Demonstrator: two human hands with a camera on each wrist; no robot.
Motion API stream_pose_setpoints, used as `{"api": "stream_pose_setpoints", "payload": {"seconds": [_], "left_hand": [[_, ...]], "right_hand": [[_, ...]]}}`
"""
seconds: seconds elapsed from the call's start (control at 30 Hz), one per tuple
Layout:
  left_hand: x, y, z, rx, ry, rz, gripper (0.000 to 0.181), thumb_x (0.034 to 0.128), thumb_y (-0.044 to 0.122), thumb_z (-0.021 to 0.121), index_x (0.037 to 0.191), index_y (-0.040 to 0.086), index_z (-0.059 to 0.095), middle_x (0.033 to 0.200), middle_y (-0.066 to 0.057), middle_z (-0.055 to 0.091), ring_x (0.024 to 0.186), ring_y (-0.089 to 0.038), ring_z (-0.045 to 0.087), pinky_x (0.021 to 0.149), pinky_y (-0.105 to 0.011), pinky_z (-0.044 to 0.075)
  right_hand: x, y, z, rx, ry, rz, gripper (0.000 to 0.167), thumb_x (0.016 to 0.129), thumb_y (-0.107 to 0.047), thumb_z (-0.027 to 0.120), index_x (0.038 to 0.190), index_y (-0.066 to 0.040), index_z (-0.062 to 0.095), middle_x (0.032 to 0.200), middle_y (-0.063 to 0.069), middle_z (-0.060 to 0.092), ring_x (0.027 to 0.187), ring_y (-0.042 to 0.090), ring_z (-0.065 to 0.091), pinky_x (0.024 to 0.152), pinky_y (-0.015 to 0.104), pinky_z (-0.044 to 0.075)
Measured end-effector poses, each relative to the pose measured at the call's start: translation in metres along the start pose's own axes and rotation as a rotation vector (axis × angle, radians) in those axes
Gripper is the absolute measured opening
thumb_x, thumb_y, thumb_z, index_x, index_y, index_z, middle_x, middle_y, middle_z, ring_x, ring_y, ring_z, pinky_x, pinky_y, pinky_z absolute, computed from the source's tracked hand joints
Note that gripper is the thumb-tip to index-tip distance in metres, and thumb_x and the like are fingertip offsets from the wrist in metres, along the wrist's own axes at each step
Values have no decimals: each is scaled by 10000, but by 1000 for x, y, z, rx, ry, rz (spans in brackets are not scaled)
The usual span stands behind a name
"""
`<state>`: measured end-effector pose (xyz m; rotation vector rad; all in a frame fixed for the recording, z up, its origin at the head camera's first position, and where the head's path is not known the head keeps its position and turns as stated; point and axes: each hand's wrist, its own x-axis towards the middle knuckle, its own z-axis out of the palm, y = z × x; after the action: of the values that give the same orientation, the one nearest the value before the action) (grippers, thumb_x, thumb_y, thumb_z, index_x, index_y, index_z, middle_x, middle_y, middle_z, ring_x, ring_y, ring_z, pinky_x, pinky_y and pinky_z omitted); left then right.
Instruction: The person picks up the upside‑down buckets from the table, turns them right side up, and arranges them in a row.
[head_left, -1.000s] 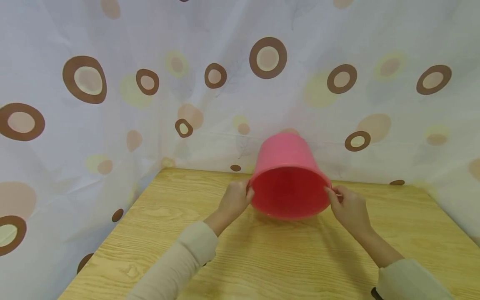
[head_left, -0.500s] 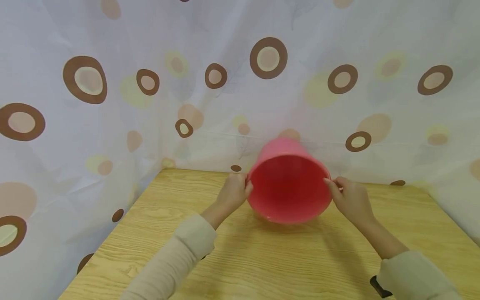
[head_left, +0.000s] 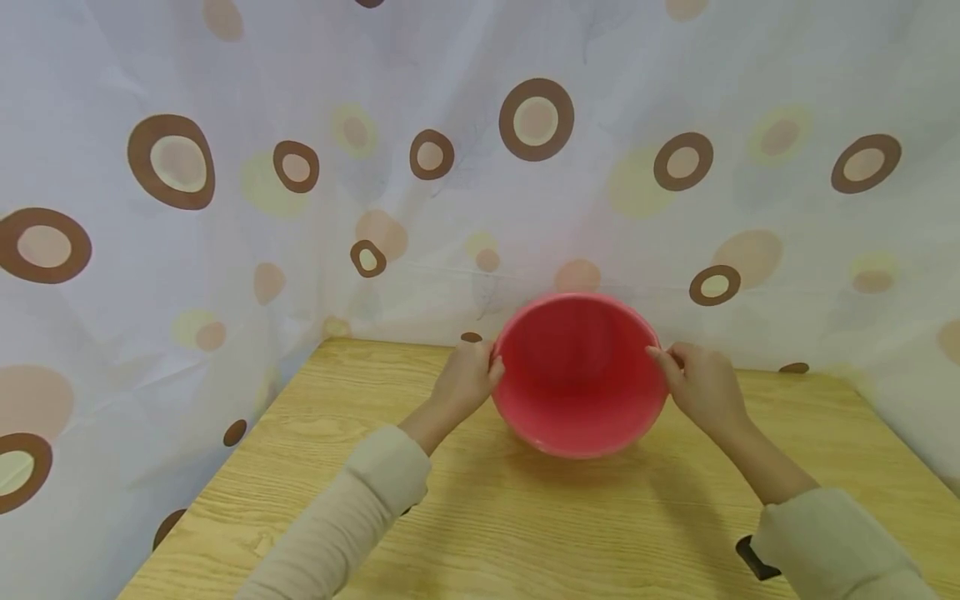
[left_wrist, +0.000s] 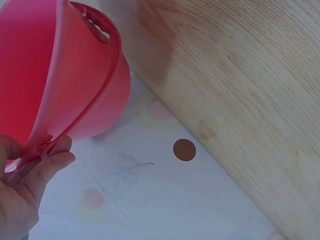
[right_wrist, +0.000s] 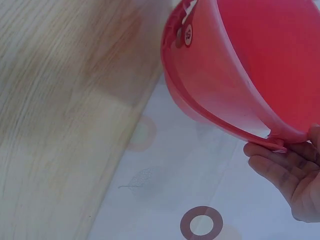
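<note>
A pink plastic bucket [head_left: 577, 375] is tipped over the far part of the table in the head view, its mouth turned toward me. Nothing shows inside it. My left hand [head_left: 463, 379] pinches the rim at the left handle joint, thumb on the inner side and fingers outside. On the opposite side my right hand [head_left: 703, 385] holds the rim the same way. The bucket's handle [left_wrist: 96, 100] lies along its outer wall in the left wrist view. A small round label [right_wrist: 188, 35] shows by the handle in the right wrist view. Whether the bucket touches the table, I cannot tell.
The wooden table [head_left: 330, 500] reaches back to a white curtain [head_left: 450, 67] printed with brown rings. This curtain also borders the left and right sides. A dark band [head_left: 756, 558] sits at my right cuff.
The bucket has turned in my hands: its mouth, earlier facing more downward, now faces me, and its outer wall has dropped from sight. Both hands keep their hold, the right slightly higher.
</note>
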<state>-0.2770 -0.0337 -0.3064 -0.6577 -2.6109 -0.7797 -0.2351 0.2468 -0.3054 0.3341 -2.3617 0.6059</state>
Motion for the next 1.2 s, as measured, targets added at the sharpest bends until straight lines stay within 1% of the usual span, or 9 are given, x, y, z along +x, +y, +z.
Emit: {"api": "stream_pose_setpoints", "payload": {"seconds": [0.17,0.33,0.43,0.53,0.7,0.77,0.97,1.1,1.2], "left_hand": [[1,0,-2,6,12,14,182,868,19,531,693,3,580,572,-39,511,490,-88,419,446,-121,311],[1,0,-3,34,28,19,194,866,27,540,676,9,578,577,-53,526,502,-96,419,446,-125,309],[1,0,-4,51,39,17,205,864,36,544,662,16,572,585,-61,536,511,-101,428,445,-133,312],[1,0,-5,57,36,6,205,864,43,545,663,18,571,594,-67,544,513,-107,442,445,-141,322],[2,0,-5,73,31,-1,190,865,49,548,681,21,584,605,-67,563,519,-112,467,453,-150,342],[2,-1,-5,79,32,2,195,865,50,548,675,22,579,604,-65,562,527,-112,462,459,-151,336],[7,0,-9,82,50,32,224,858,29,541,634,28,554,570,-64,551,519,-115,454,452,-147,317],[11,2,-12,89,55,28,239,845,22,541,607,47,529,552,-41,523,515,-114,450,451,-148,317],[12,3,-14,99,52,15,265,836,34,552,580,71,492,533,-10,472,517,-107,422,453,-154,301]], "right_hand": [[3,-4,-4,3,-66,57,363,914,-166,575,578,-32,551,468,7,440,443,100,358,406,212,284],[4,-7,-7,8,-95,72,352,916,-165,568,595,-22,572,469,11,477,441,105,402,406,219,317],[5,-9,-8,7,-108,74,352,917,-163,563,596,-19,577,464,11,491,427,103,406,397,218,311],[6,-9,-9,-3,-120,78,360,918,-166,560,590,-20,578,461,12,494,424,106,398,397,217,301],[7,-9,-11,-16,-177,112,386,929,-176,546,572,-32,575,455,9,490,432,124,408,406,223,308],[8,-10,-13,-15,-203,126,390,935,-182,536,578,-31,579,458,7,497,432,128,422,407,227,322],[14,-11,-18,-29,-237,118,417,948,-213,519,576,-35,585,459,1,520,426,110,472,412,235,367],[19,-11,-22,-29,-283,147,426,956,-244,504,593,-38,592,471,-2,534,432,96,513,423,250,394],[21,-11,-23,-38,-314,173,426,960,-258,497,606,-40,592,480,1,541,436,94,533,429,255,410]]}}
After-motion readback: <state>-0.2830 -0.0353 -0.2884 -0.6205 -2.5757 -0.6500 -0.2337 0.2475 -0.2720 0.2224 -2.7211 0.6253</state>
